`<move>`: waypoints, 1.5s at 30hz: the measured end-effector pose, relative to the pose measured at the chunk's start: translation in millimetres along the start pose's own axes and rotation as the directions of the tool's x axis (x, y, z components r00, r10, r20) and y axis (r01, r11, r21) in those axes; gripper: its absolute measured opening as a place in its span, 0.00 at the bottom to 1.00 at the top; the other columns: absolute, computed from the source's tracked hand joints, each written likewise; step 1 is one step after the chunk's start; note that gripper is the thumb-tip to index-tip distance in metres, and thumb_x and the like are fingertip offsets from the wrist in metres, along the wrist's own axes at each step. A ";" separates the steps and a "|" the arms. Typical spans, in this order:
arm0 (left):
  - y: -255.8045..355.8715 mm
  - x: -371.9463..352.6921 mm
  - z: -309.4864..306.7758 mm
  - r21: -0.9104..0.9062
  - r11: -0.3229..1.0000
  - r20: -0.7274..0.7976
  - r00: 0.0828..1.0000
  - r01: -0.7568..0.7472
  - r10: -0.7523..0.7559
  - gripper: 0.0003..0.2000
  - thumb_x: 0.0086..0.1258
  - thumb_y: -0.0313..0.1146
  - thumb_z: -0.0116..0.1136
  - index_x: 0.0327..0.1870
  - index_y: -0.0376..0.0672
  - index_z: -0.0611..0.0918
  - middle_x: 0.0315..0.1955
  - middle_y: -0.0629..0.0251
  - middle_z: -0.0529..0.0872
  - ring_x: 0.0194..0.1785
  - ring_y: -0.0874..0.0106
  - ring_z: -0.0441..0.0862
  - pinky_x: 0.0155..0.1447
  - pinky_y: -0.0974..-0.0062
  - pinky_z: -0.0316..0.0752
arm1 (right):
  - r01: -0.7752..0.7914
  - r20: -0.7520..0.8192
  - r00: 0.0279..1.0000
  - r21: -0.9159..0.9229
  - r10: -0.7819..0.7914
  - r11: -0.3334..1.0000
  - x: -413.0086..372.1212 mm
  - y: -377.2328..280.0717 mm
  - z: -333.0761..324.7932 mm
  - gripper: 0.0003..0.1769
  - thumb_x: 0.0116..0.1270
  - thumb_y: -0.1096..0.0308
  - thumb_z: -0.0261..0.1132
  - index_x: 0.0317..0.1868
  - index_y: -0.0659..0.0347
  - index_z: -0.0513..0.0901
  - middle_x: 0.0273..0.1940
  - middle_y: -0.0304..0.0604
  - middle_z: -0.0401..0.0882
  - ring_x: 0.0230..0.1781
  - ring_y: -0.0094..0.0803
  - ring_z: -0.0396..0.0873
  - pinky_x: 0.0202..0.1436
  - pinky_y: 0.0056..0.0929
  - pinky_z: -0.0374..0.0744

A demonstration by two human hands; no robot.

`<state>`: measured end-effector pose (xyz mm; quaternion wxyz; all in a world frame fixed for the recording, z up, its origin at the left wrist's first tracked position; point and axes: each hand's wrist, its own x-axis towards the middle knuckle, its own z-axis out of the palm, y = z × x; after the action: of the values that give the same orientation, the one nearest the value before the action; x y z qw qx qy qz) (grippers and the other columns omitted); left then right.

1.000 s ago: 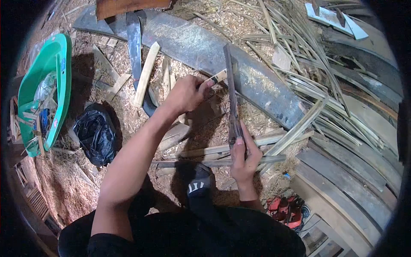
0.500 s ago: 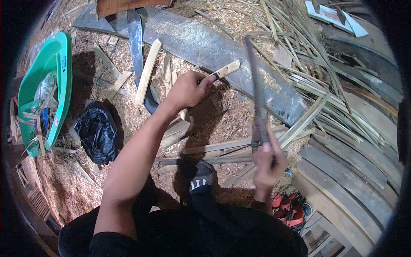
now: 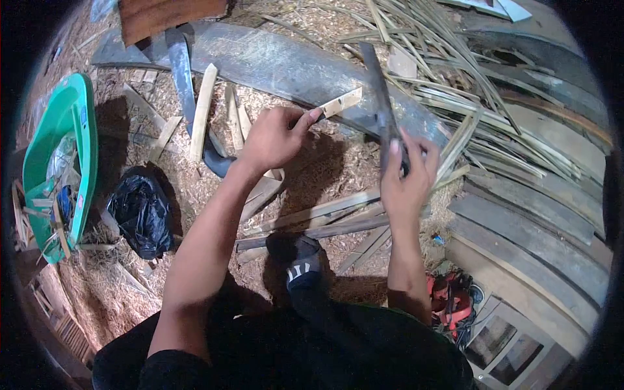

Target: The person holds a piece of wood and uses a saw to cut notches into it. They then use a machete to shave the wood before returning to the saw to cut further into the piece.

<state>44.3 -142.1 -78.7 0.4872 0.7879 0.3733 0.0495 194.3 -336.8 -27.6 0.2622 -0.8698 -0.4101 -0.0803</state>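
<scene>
Here, the left hand (image 3: pixel 276 138) grips wood (image 3: pixel 343 103); the tub (image 3: pixel 90 159) holds scraps (image 3: pixel 60 229).

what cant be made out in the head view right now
All in the head view:
- Near end of the light wood strip: hidden in the left hand.
- Dark marks on that strip: too small to identify.
- Grip of the dark long tool: covered by the right hand.
- Top of the reddish-brown board: cut off by the upper edge.

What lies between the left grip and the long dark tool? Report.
Head view: a pale wood strip juts from the left grip toward, but short of, the long dark tool in the right grip. Beneath lie the grey plank and wood shavings.
</scene>
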 end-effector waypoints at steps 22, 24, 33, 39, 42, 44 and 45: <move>28.9 -20.0 -4.0 0.093 0.983 -0.013 0.987 -0.160 0.162 0.26 0.80 0.52 0.58 0.32 0.34 0.86 0.14 0.53 0.76 0.17 0.65 0.73 0.29 0.60 0.70 | -0.638 0.588 0.728 0.769 0.352 0.034 37.7 -32.6 36.2 0.21 0.82 0.57 0.61 0.45 0.71 0.85 0.36 0.49 0.88 0.35 0.36 0.88 0.40 0.32 0.88; 25.6 -18.8 -2.2 0.095 0.983 0.001 0.988 -0.155 0.156 0.25 0.80 0.52 0.58 0.33 0.34 0.86 0.14 0.53 0.77 0.18 0.65 0.75 0.30 0.61 0.71 | -0.631 0.573 0.742 0.772 0.348 0.076 34.3 -30.9 36.4 0.21 0.83 0.58 0.61 0.45 0.72 0.85 0.37 0.50 0.88 0.35 0.36 0.88 0.40 0.32 0.88; -6.8 -4.1 -22.0 0.100 0.995 0.021 1.000 0.006 -0.008 0.25 0.79 0.53 0.58 0.39 0.35 0.88 0.24 0.45 0.85 0.31 0.50 0.85 0.41 0.55 0.78 | -0.167 0.114 0.984 0.313 0.137 0.935 -59.9 -3.0 26.0 0.07 0.71 0.71 0.70 0.45 0.66 0.86 0.42 0.51 0.86 0.42 0.49 0.84 0.53 0.40 0.78; -26.6 3.7 -37.4 0.199 0.972 -0.062 0.992 0.124 -0.114 0.30 0.79 0.56 0.57 0.36 0.31 0.88 0.23 0.43 0.85 0.29 0.48 0.86 0.41 0.54 0.78 | 0.003 0.243 0.970 -0.024 0.002 1.000 -84.8 -1.1 23.8 0.22 0.66 0.61 0.75 0.55 0.64 0.81 0.47 0.54 0.84 0.53 0.51 0.80 0.63 0.49 0.72; -22.4 6.6 -44.2 0.162 0.964 -0.038 0.978 0.210 -0.206 0.30 0.77 0.56 0.59 0.34 0.30 0.89 0.26 0.38 0.87 0.35 0.44 0.89 0.45 0.51 0.82 | 0.044 0.286 0.958 -0.082 -0.019 0.996 -81.7 1.5 27.7 0.20 0.68 0.58 0.74 0.51 0.64 0.80 0.43 0.56 0.83 0.48 0.52 0.81 0.57 0.49 0.75; -24.2 11.5 -45.6 0.174 0.956 -0.015 0.972 0.235 -0.237 0.30 0.76 0.57 0.59 0.35 0.30 0.89 0.28 0.37 0.87 0.37 0.44 0.89 0.47 0.51 0.82 | -0.367 0.320 0.897 0.157 0.304 0.917 -79.0 -1.1 25.0 0.13 0.72 0.63 0.68 0.43 0.66 0.79 0.36 0.56 0.82 0.38 0.54 0.81 0.44 0.47 0.76; -25.1 13.2 -46.1 0.190 0.947 0.012 0.964 0.260 -0.267 0.31 0.76 0.58 0.58 0.35 0.30 0.89 0.29 0.36 0.88 0.39 0.44 0.90 0.48 0.51 0.82 | -0.296 0.240 0.943 0.280 0.232 0.913 -72.7 -10.0 15.6 0.11 0.75 0.67 0.60 0.37 0.67 0.77 0.26 0.50 0.76 0.25 0.43 0.77 0.31 0.40 0.71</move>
<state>19.8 -93.8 -78.7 0.4204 0.7740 0.4688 -0.0660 138.3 -372.1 -62.7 0.3621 -0.8685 -0.3200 0.1103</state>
